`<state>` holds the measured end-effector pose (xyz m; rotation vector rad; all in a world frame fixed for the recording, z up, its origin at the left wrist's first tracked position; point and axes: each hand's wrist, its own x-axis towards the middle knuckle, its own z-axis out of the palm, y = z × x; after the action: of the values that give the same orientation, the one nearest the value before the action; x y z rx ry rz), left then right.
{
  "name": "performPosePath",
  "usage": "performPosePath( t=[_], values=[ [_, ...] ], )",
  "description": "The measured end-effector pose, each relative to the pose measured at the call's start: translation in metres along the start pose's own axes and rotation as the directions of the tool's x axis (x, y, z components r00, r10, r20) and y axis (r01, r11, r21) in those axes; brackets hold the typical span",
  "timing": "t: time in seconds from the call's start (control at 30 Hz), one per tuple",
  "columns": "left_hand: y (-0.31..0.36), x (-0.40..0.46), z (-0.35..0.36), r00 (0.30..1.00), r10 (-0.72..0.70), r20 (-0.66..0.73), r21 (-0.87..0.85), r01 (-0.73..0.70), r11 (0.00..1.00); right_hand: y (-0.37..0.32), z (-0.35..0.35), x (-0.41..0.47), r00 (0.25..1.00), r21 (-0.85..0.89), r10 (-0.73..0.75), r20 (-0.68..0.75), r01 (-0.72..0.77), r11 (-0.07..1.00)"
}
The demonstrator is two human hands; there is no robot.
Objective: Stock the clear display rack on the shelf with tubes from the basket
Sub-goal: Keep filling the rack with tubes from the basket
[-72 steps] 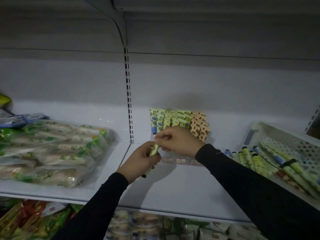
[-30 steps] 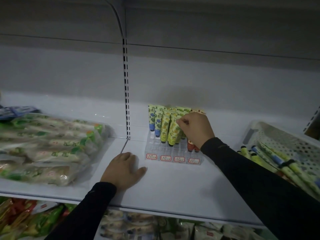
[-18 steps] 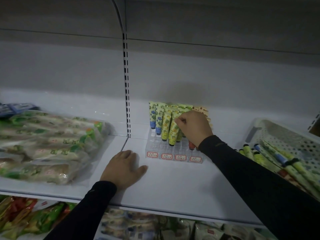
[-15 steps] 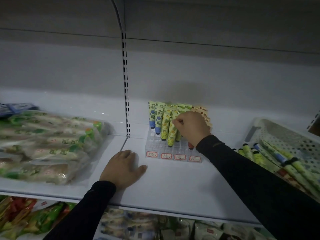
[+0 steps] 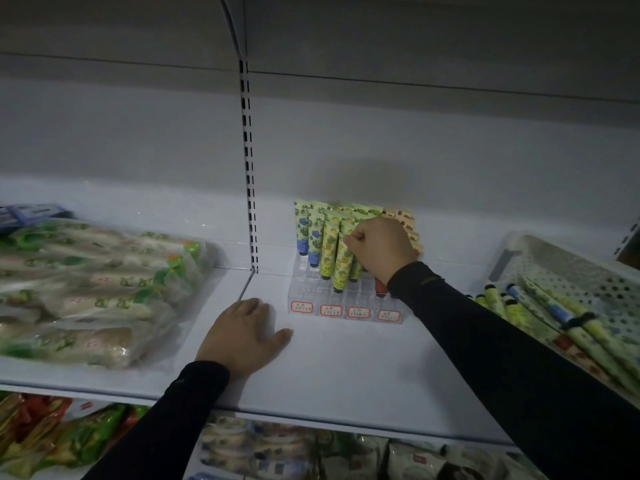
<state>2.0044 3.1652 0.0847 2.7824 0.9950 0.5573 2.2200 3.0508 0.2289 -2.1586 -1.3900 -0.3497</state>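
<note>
A clear tiered display rack (image 5: 346, 301) stands on the white shelf (image 5: 346, 368), with small red-framed labels along its front. Several patterned tubes stand upright in it: blue-capped at the left, yellow-green in the middle, orange at the right. My right hand (image 5: 379, 251) is curled over the rack's middle and pinches the top of a yellow-green tube (image 5: 343, 263) standing in a front slot. My left hand (image 5: 242, 336) rests flat on the shelf, left of the rack. A white perforated basket (image 5: 568, 268) at the right holds several more tubes (image 5: 540, 313).
Clear bags of green-and-white packaged goods (image 5: 90, 289) fill the shelf's left side. A slotted upright (image 5: 250, 161) runs up the back wall. More packaged goods (image 5: 277, 448) lie on the lower shelf. The upper shelf hangs overhead.
My right hand took the tube from my left hand, carried it to the rack and stood it in a front slot. My left hand dropped flat onto the shelf and has stayed there.
</note>
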Motion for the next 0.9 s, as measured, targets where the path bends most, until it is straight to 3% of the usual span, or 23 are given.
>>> performPosePath(
  t=[0.5,0.9],
  values=[
    [0.005,-0.002,-0.005,1.0,-0.018,0.016,-0.007,0.018,1.0,0.001,-0.001,0.003,0.997,-0.003,0.048,0.062,-0.048,0.999],
    [0.01,-0.006,-0.014,0.997,-0.071,0.037,-0.049,0.072,0.996,0.004,-0.02,-0.017,0.997,0.115,0.045,-0.058,-0.039,0.993]
  ],
)
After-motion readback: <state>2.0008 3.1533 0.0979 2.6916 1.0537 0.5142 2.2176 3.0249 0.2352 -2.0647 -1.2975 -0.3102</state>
